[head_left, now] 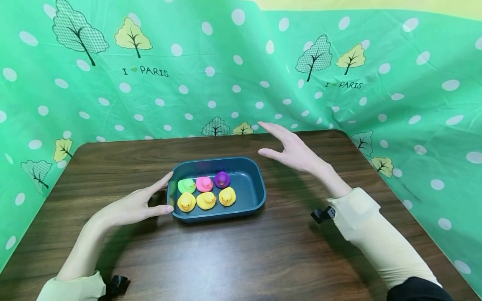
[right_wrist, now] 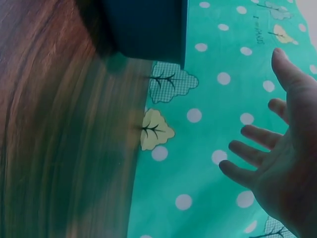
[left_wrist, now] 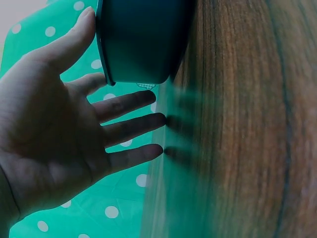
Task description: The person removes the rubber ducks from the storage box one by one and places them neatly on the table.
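With our left hand spread, we are touching the blue tray while our right hand is hovering, fingers extended, apart from it.

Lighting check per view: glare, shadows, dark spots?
Head: bright, white glare on the table, soft shadow below the right hand; left wrist: dim, left hand shaded, tray dark, green reflection on wood; right wrist: dim, hand and tray dark.

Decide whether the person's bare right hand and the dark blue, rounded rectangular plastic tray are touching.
Apart. In the head view, brown wood-grain tabletop shows plainly between the right hand and the tray.
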`<action>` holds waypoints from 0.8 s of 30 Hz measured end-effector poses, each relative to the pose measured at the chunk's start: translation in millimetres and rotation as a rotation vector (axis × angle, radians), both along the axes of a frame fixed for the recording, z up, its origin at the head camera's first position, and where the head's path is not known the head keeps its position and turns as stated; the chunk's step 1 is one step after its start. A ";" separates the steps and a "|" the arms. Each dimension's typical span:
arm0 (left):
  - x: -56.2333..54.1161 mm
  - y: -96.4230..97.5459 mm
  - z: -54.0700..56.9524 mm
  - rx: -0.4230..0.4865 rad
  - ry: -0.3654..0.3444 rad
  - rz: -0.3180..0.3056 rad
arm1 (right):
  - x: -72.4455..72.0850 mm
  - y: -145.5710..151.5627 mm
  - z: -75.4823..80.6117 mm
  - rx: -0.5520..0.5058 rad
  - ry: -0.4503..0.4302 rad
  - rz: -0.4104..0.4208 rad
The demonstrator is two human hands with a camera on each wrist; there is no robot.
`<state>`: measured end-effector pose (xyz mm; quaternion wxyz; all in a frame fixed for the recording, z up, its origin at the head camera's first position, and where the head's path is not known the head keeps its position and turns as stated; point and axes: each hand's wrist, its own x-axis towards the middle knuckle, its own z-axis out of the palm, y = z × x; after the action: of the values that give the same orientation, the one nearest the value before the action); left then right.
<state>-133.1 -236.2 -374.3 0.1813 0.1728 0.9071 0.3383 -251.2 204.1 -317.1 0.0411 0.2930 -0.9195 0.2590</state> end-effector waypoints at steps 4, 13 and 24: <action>0.3 -0.1 -0.2 -0.005 -0.001 0.002 | 2.3 -7.0 0.0 -0.018 -0.018 0.044; -0.6 -0.9 -2.2 -0.020 -0.006 0.006 | 9.4 -22.9 -1.5 -0.041 -0.036 0.107; -0.6 -1.9 -2.1 -0.029 -0.036 0.007 | 19.4 -47.6 -7.0 -0.090 -0.089 0.218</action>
<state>-133.6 -238.1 -376.3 0.1988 0.1607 0.9092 0.3286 -231.8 156.5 -324.1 -0.0151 0.3775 -0.8704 0.3158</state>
